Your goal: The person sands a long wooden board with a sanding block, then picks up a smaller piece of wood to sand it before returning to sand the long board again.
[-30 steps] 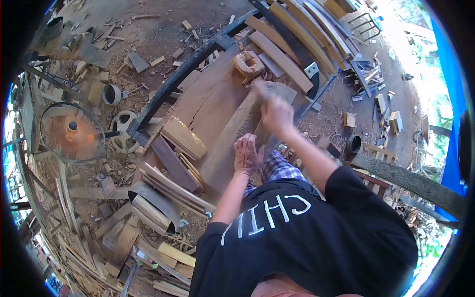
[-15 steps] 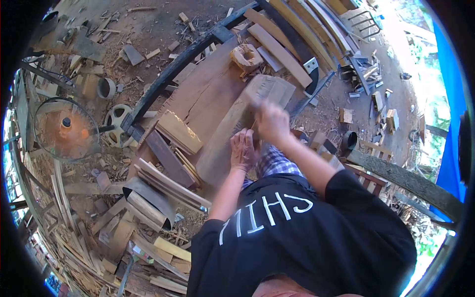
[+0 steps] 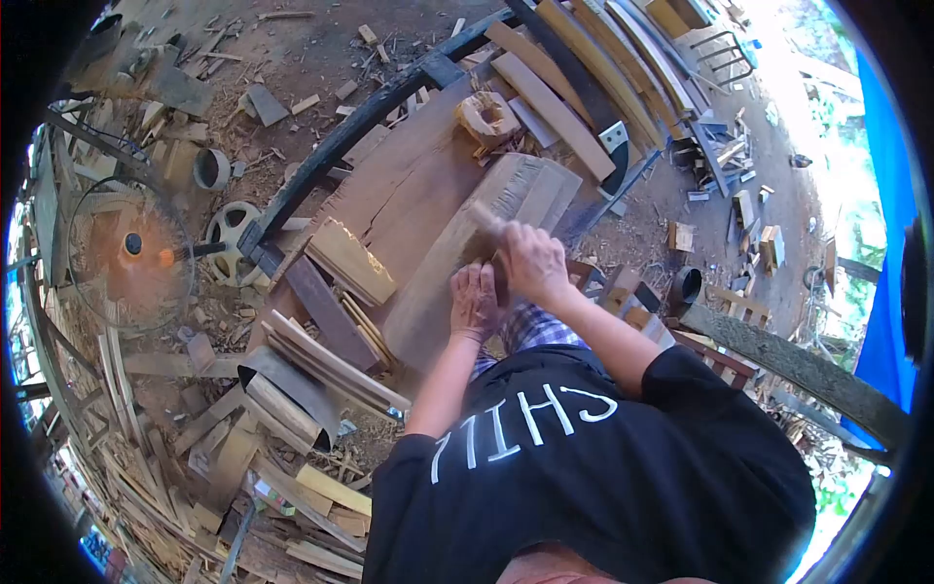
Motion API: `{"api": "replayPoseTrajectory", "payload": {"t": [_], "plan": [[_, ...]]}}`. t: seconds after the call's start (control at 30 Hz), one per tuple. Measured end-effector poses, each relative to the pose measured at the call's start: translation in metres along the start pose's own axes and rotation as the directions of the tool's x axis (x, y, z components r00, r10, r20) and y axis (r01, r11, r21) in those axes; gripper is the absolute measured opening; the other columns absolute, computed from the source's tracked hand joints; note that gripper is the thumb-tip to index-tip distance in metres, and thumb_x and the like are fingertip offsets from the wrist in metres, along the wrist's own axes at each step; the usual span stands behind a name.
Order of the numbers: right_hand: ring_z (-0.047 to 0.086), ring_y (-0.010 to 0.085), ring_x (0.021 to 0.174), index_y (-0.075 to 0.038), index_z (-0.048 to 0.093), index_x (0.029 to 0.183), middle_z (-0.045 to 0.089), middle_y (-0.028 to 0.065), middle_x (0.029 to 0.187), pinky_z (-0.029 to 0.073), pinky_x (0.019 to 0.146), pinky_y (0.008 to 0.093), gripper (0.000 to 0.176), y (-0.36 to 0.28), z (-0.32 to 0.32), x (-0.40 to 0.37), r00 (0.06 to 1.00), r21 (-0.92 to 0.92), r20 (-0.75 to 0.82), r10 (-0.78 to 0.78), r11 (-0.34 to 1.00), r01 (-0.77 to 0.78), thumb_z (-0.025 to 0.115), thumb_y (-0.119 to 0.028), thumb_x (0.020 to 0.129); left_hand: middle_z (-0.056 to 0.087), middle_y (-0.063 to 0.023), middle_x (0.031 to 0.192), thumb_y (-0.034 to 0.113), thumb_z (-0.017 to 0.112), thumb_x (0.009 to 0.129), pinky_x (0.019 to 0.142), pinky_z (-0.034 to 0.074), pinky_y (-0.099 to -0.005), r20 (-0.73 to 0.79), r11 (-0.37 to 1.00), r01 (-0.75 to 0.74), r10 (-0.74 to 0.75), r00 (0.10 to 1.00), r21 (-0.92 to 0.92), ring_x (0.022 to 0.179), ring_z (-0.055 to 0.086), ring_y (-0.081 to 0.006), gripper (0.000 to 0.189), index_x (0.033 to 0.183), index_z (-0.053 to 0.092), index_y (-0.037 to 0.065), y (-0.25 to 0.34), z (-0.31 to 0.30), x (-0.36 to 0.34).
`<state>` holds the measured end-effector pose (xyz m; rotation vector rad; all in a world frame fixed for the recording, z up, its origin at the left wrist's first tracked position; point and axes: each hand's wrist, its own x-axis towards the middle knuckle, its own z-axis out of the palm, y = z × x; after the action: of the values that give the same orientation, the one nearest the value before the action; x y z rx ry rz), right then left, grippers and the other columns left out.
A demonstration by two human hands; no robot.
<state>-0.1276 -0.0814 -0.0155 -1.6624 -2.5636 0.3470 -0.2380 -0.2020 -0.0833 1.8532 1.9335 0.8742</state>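
My right hand is closed around a tool whose pale end is smeared by motion, so its kind does not show. Close beside it, my left hand has its fingers bent together over the near edge of a thick wooden board. Something dark lies between the two hands, but what the left fingers grip is hidden. The board rests on a broad, cracked wooden slab in front of my body.
A hollowed wood block, planks and a handsaw lie at the slab's far end. Cut blocks and thin strips sit left. A round fan stands further left. Offcuts litter the ground.
My right hand has come slightly down and nearer to the left hand, and the blurred tool end has moved lower with it. The left hand stays about where it was.
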Motion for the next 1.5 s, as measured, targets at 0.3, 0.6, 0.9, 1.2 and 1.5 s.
{"api": "replayPoseTrajectory", "payload": {"t": [0.3,0.6,0.9,1.2,1.5], "plan": [[0.066,0.0436,0.096,-0.005,0.046,0.118,0.068,0.0229,0.101,0.052,0.083,0.0545,0.042,0.079,-0.022,0.129,0.989,-0.039,0.0,0.151,0.988,-0.151,0.065,-0.028,0.087,0.05,-0.0142,0.123,0.029,0.071,0.079,0.095,0.039,-0.0476,0.003,1.0,0.005,-0.005,1.0,-0.005,0.113,0.05,-0.0329,0.055,0.123,0.047,0.007,0.003,0.004,-0.001],[0.064,0.0481,0.088,-0.003,0.047,0.118,0.066,0.0278,0.094,0.05,0.077,0.0557,0.045,0.017,-0.001,-0.02,0.887,0.369,-0.19,0.421,0.868,-0.333,0.07,-0.026,0.086,0.051,-0.0152,0.123,0.022,0.06,0.091,0.098,0.038,-0.0466,-0.005,1.0,0.023,-0.023,1.0,-0.011,0.115,0.049,-0.0331,0.042,0.129,0.052,0.008,0.003,-0.001,0.002],[0.065,0.0454,0.091,-0.004,0.049,0.112,0.067,0.0249,0.098,0.051,0.077,0.0543,0.036,0.059,-0.01,0.075,0.816,0.309,-0.207,0.539,0.828,-0.468,0.064,-0.028,0.09,0.054,-0.0154,0.115,0.008,0.053,0.093,0.094,0.04,-0.0456,0.02,0.997,-0.055,0.054,0.998,0.049,0.106,0.052,-0.0329,0.041,0.134,0.054,0.005,0.0,-0.002,0.002],[0.064,0.047,0.083,0.0,0.049,0.112,0.063,0.0277,0.096,0.051,0.073,0.0588,0.04,-0.03,0.018,-0.047,0.923,0.383,-0.057,0.381,0.862,-0.332,0.064,-0.025,0.086,0.055,-0.0137,0.115,0.007,0.056,0.09,0.093,0.042,-0.0457,-0.001,0.998,-0.054,0.054,0.999,0.031,0.106,0.053,-0.0328,0.044,0.134,0.056,0.005,-0.001,0.0,0.002],[0.066,0.0465,0.09,-0.001,0.047,0.114,0.065,0.0287,0.098,0.051,0.08,0.0576,0.038,0.016,-0.002,0.024,0.776,0.428,-0.129,0.618,0.74,-0.519,0.062,-0.026,0.09,0.052,-0.0137,0.116,0.007,0.057,0.09,0.093,0.041,-0.0454,0.002,0.995,-0.061,0.061,0.998,0.077,0.105,0.052,-0.0332,0.047,0.137,0.051,0.005,-0.003,0.001,0.001]]}}
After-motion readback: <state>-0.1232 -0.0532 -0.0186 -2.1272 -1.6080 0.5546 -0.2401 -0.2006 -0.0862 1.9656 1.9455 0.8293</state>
